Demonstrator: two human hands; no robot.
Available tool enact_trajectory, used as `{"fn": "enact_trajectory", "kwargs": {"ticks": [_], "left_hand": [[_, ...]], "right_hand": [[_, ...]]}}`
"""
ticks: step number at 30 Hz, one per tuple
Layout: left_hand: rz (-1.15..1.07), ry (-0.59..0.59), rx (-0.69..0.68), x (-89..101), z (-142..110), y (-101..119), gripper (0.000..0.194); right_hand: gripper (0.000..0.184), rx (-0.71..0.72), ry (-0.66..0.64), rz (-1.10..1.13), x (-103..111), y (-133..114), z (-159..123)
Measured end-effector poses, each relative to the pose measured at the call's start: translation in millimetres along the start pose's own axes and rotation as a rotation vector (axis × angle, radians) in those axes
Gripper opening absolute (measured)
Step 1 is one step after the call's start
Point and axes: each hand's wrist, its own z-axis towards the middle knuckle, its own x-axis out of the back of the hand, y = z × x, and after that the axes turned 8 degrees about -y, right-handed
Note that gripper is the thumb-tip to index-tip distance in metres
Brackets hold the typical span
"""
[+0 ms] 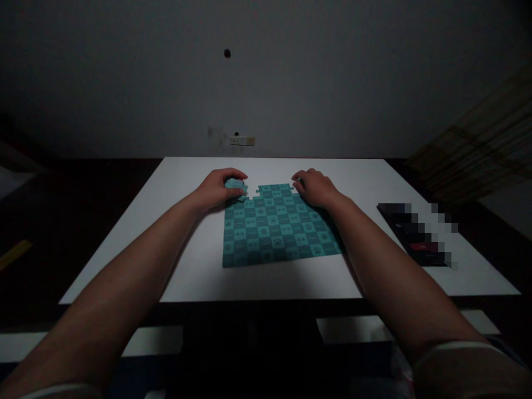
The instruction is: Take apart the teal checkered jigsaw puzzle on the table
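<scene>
A teal jigsaw puzzle [272, 224] lies face down on the white table, its back printed with a checkered pattern of paw prints. Gaps show at its far left and far right corners. My left hand [216, 188] is closed around a few loose puzzle pieces [236, 184], thumb below and fingers above, over the far left corner. At the far right corner, my right hand [316, 187] has its fingers curled, with thumb and fingertips close together beside the puzzle's edge. Whatever may be between those fingertips is too small to make out.
The white table [195, 282] reaches toward a grey wall with sockets [243, 141]. A dark flat item [409, 233], partly pixelated, rests on the table at the right. A patterned curtain [477, 138] hangs at far right.
</scene>
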Motion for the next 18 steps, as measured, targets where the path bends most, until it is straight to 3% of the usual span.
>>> {"fn": "enact_trajectory", "kwargs": {"ticks": [7, 12, 18], "left_hand": [[0.290, -0.091, -0.027, -7.2, -2.6, 4.8, 0.046], [0.566, -0.173, -0.140, -6.2, -5.2, 5.9, 0.041], [0.591, -0.204, -0.113, -2.6, -7.8, 9.8, 0.051]], "right_hand": [[0.042, -0.112, 0.101, 0.102, -8.4, 28.4, 9.9], [0.043, -0.150, 0.184, 0.166, -9.9, 33.7, 15.3], [0.043, -0.169, 0.190, 0.174, -9.6, 37.9, 17.1]]}}
